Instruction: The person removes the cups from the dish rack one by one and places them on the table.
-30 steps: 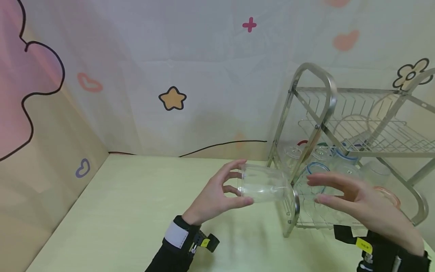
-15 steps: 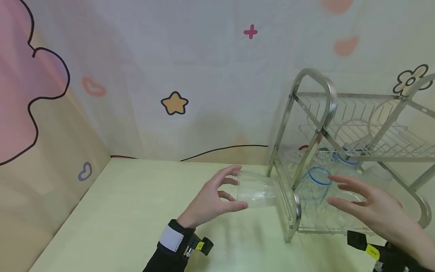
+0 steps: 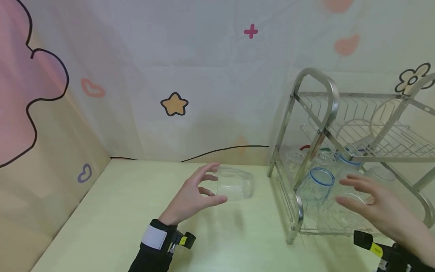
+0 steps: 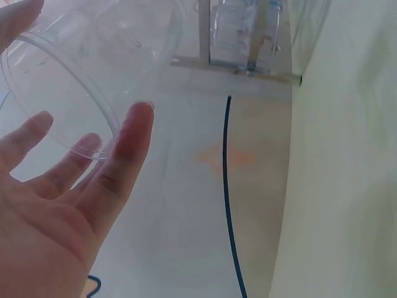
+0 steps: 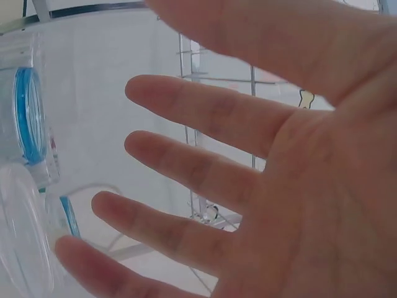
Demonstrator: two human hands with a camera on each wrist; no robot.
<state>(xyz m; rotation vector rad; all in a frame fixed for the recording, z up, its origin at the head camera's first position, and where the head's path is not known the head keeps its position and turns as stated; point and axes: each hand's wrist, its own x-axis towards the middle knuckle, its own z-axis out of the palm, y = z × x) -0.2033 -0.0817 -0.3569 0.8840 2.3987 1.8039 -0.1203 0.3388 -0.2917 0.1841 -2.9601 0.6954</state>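
- Now my left hand [image 3: 192, 196] grips a clear plastic cup [image 3: 234, 184] by its rim, fingers curled round it, the cup lying sideways above the pale green table [image 3: 112, 211].
- My right hand [image 3: 380, 209] hovers with fingers spread and relaxed, holding nothing, beside the steel dish rack [image 3: 316, 124].
- On the rack's lower tier, a blue-rimmed cup [image 3: 314, 185] lies tilted among other clear cups, just left of my right fingertips.

A: What stands at the desk's [image 3: 119, 211] right edge?
B: A two-tier metal dish rack [image 3: 343, 151]; a blue-rimmed glass [image 3: 314, 187] lies on its lower shelf.
A: And behind the far edge?
B: A pale backdrop with a yellow star [image 3: 174, 104].
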